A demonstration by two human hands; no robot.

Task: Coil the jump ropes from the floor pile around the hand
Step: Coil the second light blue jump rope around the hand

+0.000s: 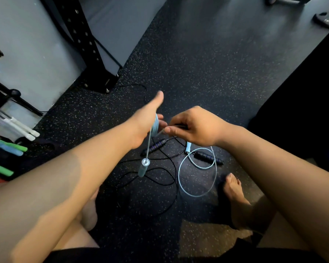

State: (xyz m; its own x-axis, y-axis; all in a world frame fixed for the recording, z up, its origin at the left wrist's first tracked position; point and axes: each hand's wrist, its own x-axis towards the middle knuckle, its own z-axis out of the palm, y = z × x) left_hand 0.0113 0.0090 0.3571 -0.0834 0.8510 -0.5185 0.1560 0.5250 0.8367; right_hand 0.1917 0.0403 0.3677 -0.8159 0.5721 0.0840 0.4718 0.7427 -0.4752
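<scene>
1. Two ropes are in play: a thin pale-blue plastic jump rope [198, 179] partly wound on the left hand [146, 122], and a thin black jump rope [150, 179] with dark ribbed foam handles lying loose on the speckled black rubber floor [207, 76].
2. The left hand is held open and flat, thumb stretched up and away, with several blue turns stacked across the palm as a tight coil [156, 126].
3. The right hand [194, 128] is closed in a pinch on the blue strand just beside the coil, feeding it across.
4. One pale-blue cylindrical handle [143, 168] hangs free below the left hand, long axis near vertical, its metal-capped end up toward the coil.
5. The other blue handle [188, 147] lies on the floor under the right hand, partly hidden; its direction is hard to tell.
6. The unwound blue length forms a wide loop on the floor between the bare feet, crossing the black rope.
7. Risk: the blue loop overlaps the black cord, so the next pull could snag it and drag it along.
8. Risk: the dangling handle's weight could slide turns off the open palm if the fingers relax.
9. Risk: slack at the pinch would likely loosen the coil.
</scene>
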